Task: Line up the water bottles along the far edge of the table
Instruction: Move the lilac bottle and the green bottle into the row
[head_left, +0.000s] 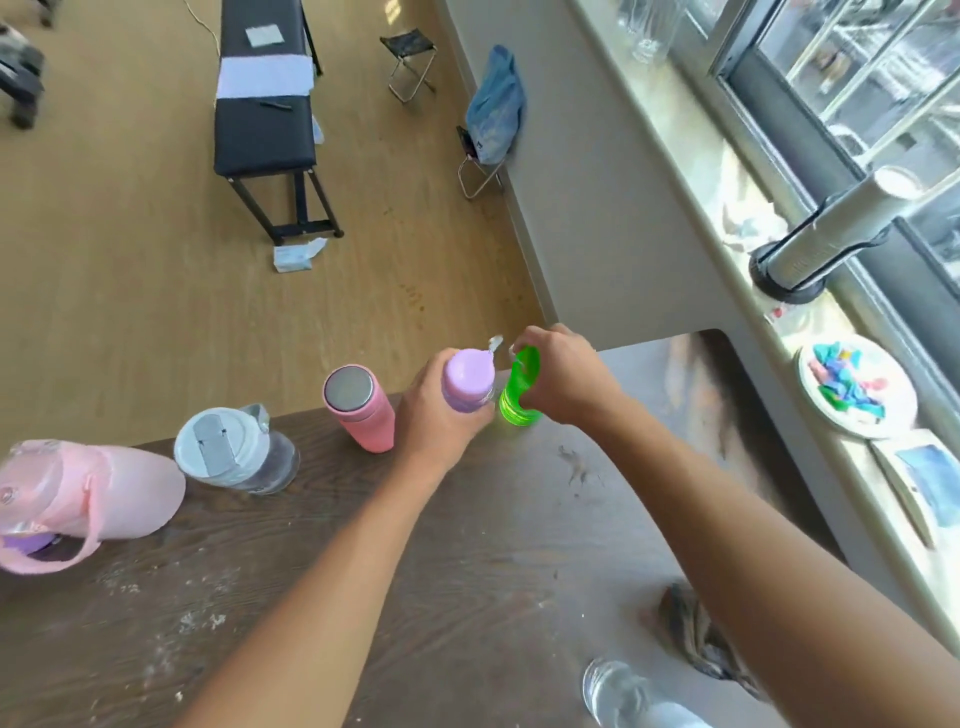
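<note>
**Bottle row, far edge of tabletop: two being placed**

Item 1. Lilac bottle (467, 379): upright at far edge of the tabletop (467, 545), approx. mid-length. Left hand (434, 415) has its grip closed round the body, below the cap.

Item 2. Green bottle (519, 389): just beside item 1 on the right, tilted, cap end leaning away. Right hand (563, 379) wrapped on it from the right, grip closed. Cannot tell whether its base is down yet.

Item 3. Pink flask (358, 408): upright w/ metal cap, left of item 1, at far edge, free of both hands.

Item 4. Clear bottle w/ grey lid (234, 452): upright, further left, set slightly back from the edge.

Item 5. Large pink jug (83, 493): toward far-left corner, strap hanging; looks leaning or on its side, hard to tell.

Item 6. Clear bottle (623, 693): near edge, right side, well apart from the row, not yet lined up.

Step in hand (judgement): seating items 1 and 2 in the row. To do well: bring green bottle vertical before letting go, base flat; keep a small gap so the two don't knock; keep bases fully on the tabletop, since floor drops off just beyond; match the line of item 3. Release one hand at a time.

Remaining, approx.: item 6, and maybe nudge items 4–5.
</note>
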